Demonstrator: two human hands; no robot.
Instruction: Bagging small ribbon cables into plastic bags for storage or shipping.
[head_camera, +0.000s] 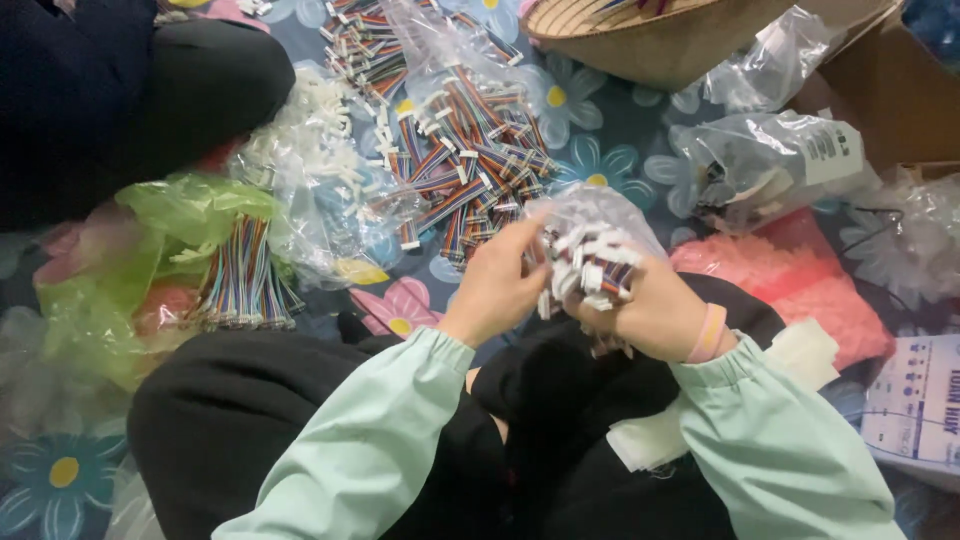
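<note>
While both hands work at centre, near the lap, right hand (655, 315) is closed on a bunch of small white connectors w/ multicolour wires (590, 268), fingers wrapped round it. Left hand (495, 285) sits just left of bunch, fingertips pinched together at its left edge, touching the connectors. Clear plastic bag (590, 210) lies directly behind the bunch, far side; whether bunch is partly inside it, can't tell.

Far of the hands: heap of rainbow ribbon cables (465, 165) on flower-print floor cloth (590, 120). Left of heap, clear bag of loose white connectors (320, 165). Further left, green plastic bag (160, 230) w/ wire bundle (243, 275) on it. Right: pink sheet stack (800, 275), clear bag w/ white label (765, 165). Woven hat (640, 35) at far edge. Pale green sleeves, pink wristband (710, 333) on right wrist.
</note>
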